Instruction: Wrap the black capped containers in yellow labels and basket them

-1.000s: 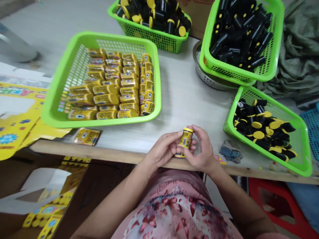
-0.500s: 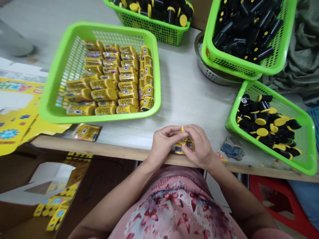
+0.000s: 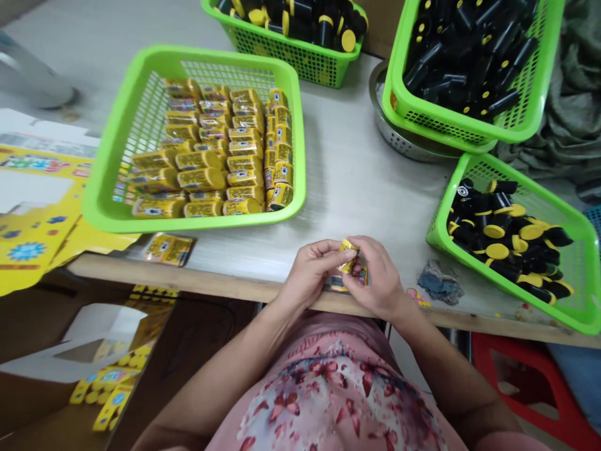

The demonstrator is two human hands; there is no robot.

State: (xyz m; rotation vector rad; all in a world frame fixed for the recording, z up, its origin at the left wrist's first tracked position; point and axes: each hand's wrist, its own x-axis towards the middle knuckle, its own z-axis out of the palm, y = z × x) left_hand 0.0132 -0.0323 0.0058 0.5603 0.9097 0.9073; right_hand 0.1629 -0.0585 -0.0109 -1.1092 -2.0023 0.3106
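Close to the table's front edge, my left hand and my right hand meet around a small yellow-wrapped tube. My left thumb presses on its near side while the right fingers curl round its other side. Both hands are closed on it. Under them a flat printed label lies on the table, partly covered by the right hand. A stack of similar shiny yellow labels lies further left. Rows of yellow-wrapped tubes fill much of the green basket ahead on the left.
On the right, a green basket holds black tubes with yellow caps. Another basket of black tubes rests over a metal colander. A grey rag lies right of my hands. Below left stands an open carton.
The tube now shows more clearly between my fingers, tilted slightly differently. Both hands keep nearly the same place, and the whole view has shifted a little.
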